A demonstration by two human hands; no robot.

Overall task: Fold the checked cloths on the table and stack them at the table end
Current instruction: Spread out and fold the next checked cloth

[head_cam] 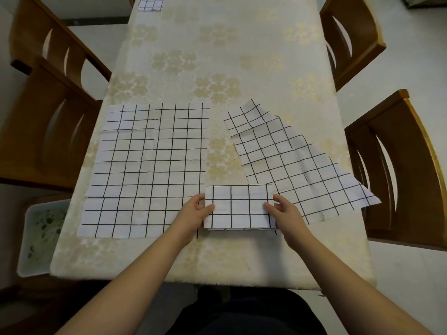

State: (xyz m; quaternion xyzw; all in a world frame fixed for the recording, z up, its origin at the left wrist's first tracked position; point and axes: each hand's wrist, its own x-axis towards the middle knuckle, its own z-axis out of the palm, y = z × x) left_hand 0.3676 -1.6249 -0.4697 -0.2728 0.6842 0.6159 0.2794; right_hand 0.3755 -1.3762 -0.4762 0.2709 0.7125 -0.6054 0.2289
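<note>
Nearest the person, a folded cloth [239, 206] lies as a small layered rectangle on the table [217, 257], close to its near edge. The left hand [193, 211] grasps the folded cloth's left edge, thumb on top and fingers curled at the side. The right hand [284, 210] grasps its right edge the same way, thumb resting on the top layer.

Just left of the folded cloth, partly under the left hand, a flat cloth [150, 170] lies spread open with creases across it. Right of the folded cloth, and touching its far right corner, a skewed cloth [290, 163] lies at an angle, one side turned over on itself, its near corner reaching the table's right edge.

Far beyond the folded cloth, at the table's far end, a folded stack [151, 3] sits partly out of view.

All cloths are white with black grid lines; no writing or label can be read on them.

Off the table's left side, a white bin [41, 235] stands on the floor. Wooden chairs [396, 165] flank both sides.
</note>
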